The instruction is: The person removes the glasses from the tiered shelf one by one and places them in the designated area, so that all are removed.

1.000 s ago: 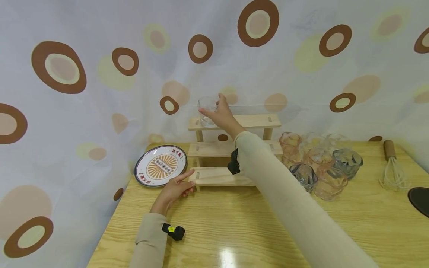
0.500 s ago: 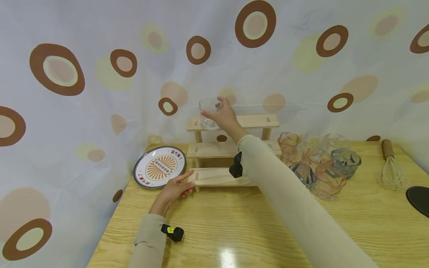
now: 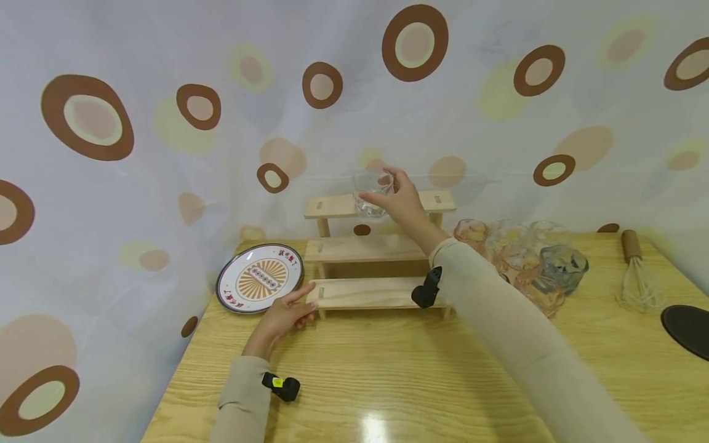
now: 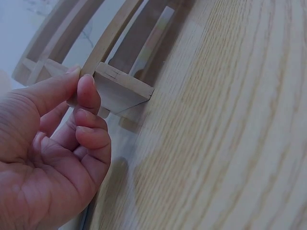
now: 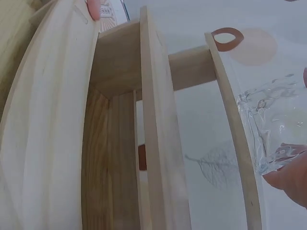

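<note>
My right hand [image 3: 403,200] grips a clear glass cup [image 3: 370,195] between thumb and fingers, at the top tier of a three-tier wooden rack [image 3: 365,247]. In the right wrist view the cup [image 5: 273,124] is beside the top board's edge; whether it touches the board I cannot tell. With thumb and forefinger my left hand [image 3: 284,317] pinches the left end of the lowest board. The left wrist view shows that pinch, the other fingers of the hand [image 4: 62,143] curled beneath the rack's end [image 4: 122,84].
A patterned plate [image 3: 260,278] leans left of the rack. Right of it stand several pink, clear and grey-blue glass cups [image 3: 564,267], partly behind my right sleeve. Farther right lie a whisk [image 3: 637,271] and a dark round object [image 3: 689,331]. A dotted curtain hangs behind.
My right hand has carried the clear glass cup rightward along the top tier. The left hand keeps its hold on the rack's lowest board. The head view has shifted slightly.
</note>
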